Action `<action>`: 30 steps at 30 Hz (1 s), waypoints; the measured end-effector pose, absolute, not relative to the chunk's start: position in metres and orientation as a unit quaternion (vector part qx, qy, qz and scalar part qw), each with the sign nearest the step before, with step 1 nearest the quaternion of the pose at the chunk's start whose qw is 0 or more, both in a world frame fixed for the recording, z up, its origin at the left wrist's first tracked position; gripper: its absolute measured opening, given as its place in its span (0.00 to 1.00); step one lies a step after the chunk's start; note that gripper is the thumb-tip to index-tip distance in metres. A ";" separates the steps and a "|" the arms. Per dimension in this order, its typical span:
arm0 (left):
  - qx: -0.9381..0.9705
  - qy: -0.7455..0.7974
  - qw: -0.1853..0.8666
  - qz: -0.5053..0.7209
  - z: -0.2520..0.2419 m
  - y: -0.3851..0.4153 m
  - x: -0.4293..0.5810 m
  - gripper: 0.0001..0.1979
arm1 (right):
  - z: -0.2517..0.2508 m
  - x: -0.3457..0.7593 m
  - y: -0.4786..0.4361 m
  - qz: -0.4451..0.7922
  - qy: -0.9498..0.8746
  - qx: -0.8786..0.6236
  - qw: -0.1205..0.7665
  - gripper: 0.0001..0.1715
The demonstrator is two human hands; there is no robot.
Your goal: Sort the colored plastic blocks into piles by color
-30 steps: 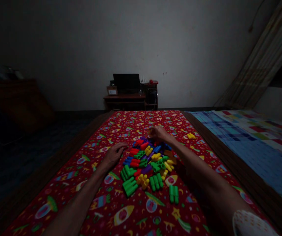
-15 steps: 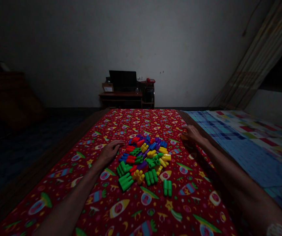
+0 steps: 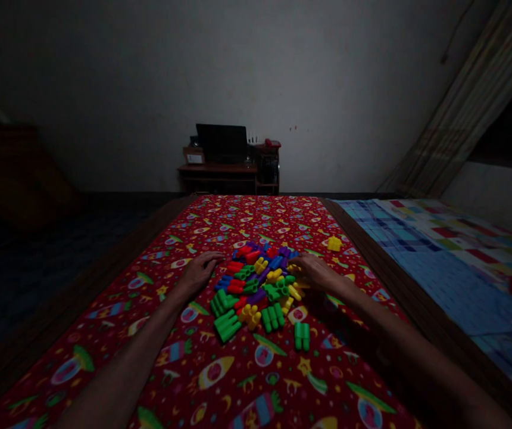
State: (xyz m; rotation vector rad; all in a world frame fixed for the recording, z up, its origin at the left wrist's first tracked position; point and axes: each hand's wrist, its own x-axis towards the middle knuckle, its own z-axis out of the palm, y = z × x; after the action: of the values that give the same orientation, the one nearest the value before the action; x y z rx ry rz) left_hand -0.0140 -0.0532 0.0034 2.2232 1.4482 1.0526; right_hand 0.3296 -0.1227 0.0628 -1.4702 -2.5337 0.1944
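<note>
A heap of plastic building blocks (image 3: 256, 285) in green, red, blue, purple and yellow lies on the red patterned cloth (image 3: 220, 393). My left hand (image 3: 199, 271) rests on the cloth at the heap's left side, fingers stretched out and holding nothing. At the right edge of the heap, my right hand (image 3: 316, 271) has its fingers bent down around a yellow building block (image 3: 294, 269), partly hidden by them. Another yellow block (image 3: 334, 243) lies alone farther back on the right. Nearer to me, a green block (image 3: 302, 336) sits apart from the heap.
Beyond the cloth's far end, a small desk (image 3: 218, 169) with a dark monitor (image 3: 221, 143) stands against the wall. Blue plaid and patchwork bedding (image 3: 417, 262) spreads along the right. A curtain (image 3: 456, 107) hangs at the far right. The room is dim.
My right hand has come back leftward from the cloth's right side to the heap, leaving a yellow block lying there. The left hand has stayed in place.
</note>
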 end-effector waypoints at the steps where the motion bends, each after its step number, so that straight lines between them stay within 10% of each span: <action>1: 0.771 0.502 0.143 0.364 0.004 -0.054 -0.014 0.19 | 0.060 0.331 -0.121 0.067 -0.853 -0.506 0.109 0.11; 9: 0.770 0.508 0.143 0.359 0.005 -0.055 -0.013 0.19 | 0.055 0.391 -0.101 0.094 -0.734 -0.606 0.292 0.23; 22: 0.772 0.500 0.143 0.365 0.006 -0.055 -0.013 0.19 | 0.052 0.433 -0.104 -0.045 -0.619 -0.706 0.340 0.18; 30: 0.775 0.500 0.145 0.358 0.004 -0.054 -0.014 0.20 | 0.086 0.344 -0.137 0.162 -0.859 -0.480 0.072 0.12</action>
State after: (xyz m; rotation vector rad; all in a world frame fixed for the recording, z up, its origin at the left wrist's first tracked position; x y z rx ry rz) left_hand -0.0137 -0.0538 0.0043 2.2338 1.4399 1.0317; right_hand 0.3436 -0.1373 0.0857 -1.4435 -2.5823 0.4867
